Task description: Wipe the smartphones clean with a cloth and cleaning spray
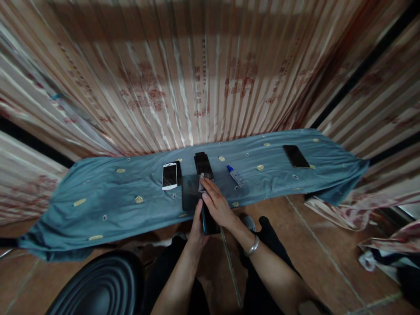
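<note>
at the centre of the frame the left hand (197, 221) is wrapped around the lower edge of a dark phone (208, 221), fingers closed on it from below so the device is propped steady just off the near edge of the blue cloth (98, 197). the right hand (218, 203), a silver bracelet (252, 247) on its wrist, lies over the top of the phone with the fingers mostly straight and pinched on a small pale wipe (201, 181), apparently pressing it against the glass; the grip underneath looks like a brace against that pressure.

just left of the hands a flat dark pad (189, 192) lies on the cloth, and above them a black phone (203, 165) rests face up. further left sits a white phone (169, 176). to the right of centre a small bottle with a blue cap (234, 175) lies on its side, within easy reach. another dark phone (295, 156) lies well apart at the upper right of the cloth. striped curtains (197, 74) hang behind.
</note>
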Demonstrator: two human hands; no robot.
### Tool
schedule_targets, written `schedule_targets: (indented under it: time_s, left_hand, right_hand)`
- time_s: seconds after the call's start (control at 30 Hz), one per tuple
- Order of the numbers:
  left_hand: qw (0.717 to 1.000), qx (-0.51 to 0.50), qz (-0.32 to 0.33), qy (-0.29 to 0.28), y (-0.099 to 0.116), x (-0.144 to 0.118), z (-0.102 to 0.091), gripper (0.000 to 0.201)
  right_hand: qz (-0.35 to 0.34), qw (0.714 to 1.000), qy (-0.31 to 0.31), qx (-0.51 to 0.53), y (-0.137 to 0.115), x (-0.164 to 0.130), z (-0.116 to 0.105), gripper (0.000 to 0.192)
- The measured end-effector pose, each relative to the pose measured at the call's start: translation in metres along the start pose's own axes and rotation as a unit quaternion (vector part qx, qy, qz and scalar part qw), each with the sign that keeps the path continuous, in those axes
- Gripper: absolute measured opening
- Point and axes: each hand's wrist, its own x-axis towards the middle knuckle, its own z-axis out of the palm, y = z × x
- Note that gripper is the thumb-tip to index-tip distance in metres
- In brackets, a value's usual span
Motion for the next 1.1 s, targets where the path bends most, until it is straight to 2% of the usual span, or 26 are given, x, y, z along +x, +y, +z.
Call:
schedule_targets:
  time_s: [0.1, 0.23, 0.5, 0.77, 1.1]
  left_hand:
    - [1.0, -0.014, -0.005, 0.006, -0.003, -0.002, 0.005, 0.036]
    - [1.0, -0.013, -0.018, 0.02, 0.001, -0.006, 0.008, 0.033]
    - [0.998, 0.044, -0.04, 0.004, 0.009, -0.002, -0.002, 0.032]
    - [0.998, 0.047, -0.004, -0.038, 0.003, 0.003, 0.001, 0.031]
    - [0.996, 0.075, 0.032, -0.023, 0.006, 0.01, -0.002, 0.036]
  right_hand:
    - [-0.015, 1.0, 0.009, -0.006, -0.001, 0.004, -0.002, 0.05]
    - [-0.002, 1.0, 0.028, -0.012, 0.003, 0.009, -0.009, 0.047]
    - [0.043, 0.998, 0.034, -0.013, 0.013, 0.005, -0.017, 0.051]
    - [-0.005, 0.999, 0.015, -0.034, 0.003, 0.001, -0.013, 0.052]
    - [-0.074, 0.994, 0.002, -0.078, -0.001, 0.0, -0.012, 0.048]
